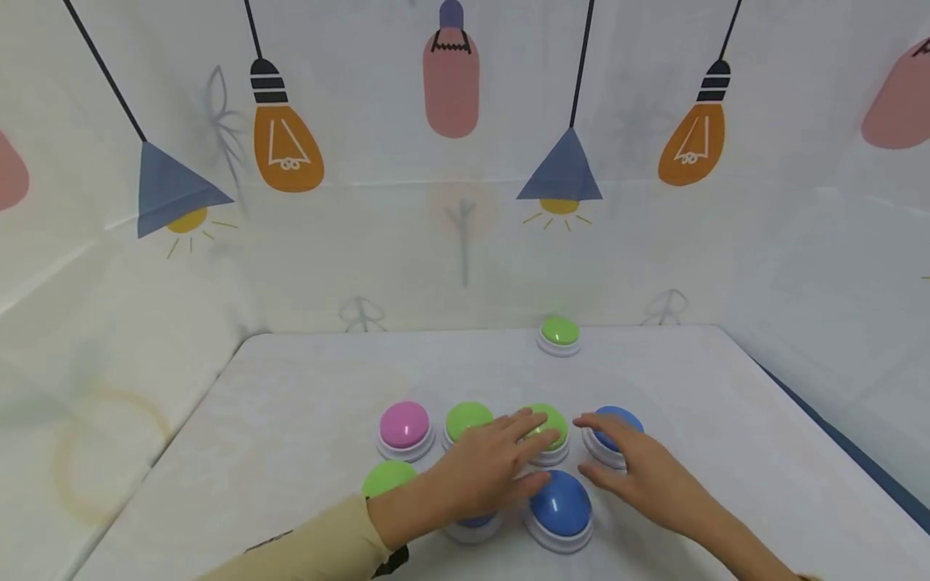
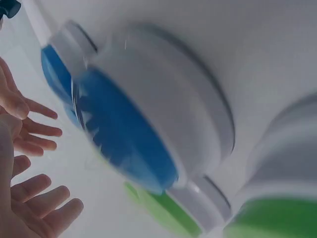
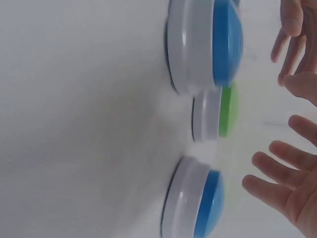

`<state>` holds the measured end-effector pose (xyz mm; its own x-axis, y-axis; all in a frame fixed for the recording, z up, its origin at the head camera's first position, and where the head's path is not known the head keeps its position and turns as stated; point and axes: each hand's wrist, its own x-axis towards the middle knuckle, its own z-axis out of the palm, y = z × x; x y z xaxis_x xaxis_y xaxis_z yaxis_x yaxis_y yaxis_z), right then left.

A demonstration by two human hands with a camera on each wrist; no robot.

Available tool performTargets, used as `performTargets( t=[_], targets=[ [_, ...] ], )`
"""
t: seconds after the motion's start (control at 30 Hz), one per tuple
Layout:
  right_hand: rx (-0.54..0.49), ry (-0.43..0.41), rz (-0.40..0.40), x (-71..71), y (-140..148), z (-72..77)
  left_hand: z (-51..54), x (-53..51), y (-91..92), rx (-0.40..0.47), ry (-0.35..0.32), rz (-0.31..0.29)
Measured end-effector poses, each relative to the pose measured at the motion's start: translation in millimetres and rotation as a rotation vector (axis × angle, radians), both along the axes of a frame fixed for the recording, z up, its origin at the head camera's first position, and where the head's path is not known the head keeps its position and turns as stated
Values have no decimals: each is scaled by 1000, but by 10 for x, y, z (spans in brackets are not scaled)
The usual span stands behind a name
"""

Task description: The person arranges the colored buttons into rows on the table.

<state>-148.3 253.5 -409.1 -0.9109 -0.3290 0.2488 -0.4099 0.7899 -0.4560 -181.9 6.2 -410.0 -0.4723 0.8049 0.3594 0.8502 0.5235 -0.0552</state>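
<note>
Dome-topped push buttons on round white bases stand on the white table. My left hand (image 1: 487,468) is held above them, its fingers spread over a green button (image 1: 556,423) and its thumb near the front blue button (image 1: 560,502). Under that hand, another blue button (image 1: 475,522) is mostly hidden. My right hand (image 1: 647,476) hovers with parted fingers in front of the right blue button (image 1: 617,415), partly covering it. Both hands hold nothing. In the right wrist view, the right hand's fingers (image 3: 270,191) are apart from the buttons.
Left of the hands are a pink button (image 1: 404,425), a green button (image 1: 465,417) and a nearer green button (image 1: 387,476) partly behind the left forearm. One more green button (image 1: 559,331) stands at the table's back edge. A printed lamp-pattern cloth (image 1: 407,242) hangs behind.
</note>
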Motion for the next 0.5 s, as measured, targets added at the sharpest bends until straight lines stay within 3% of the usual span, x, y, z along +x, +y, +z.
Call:
performTargets(
  t=[0.2,0.5],
  targets=[
    [1,101,0,-310,89,33,94,-270,79,-14,36,79],
    [64,39,-47,-773,94,149,182,-728,271,-95,-5,175]
  ],
)
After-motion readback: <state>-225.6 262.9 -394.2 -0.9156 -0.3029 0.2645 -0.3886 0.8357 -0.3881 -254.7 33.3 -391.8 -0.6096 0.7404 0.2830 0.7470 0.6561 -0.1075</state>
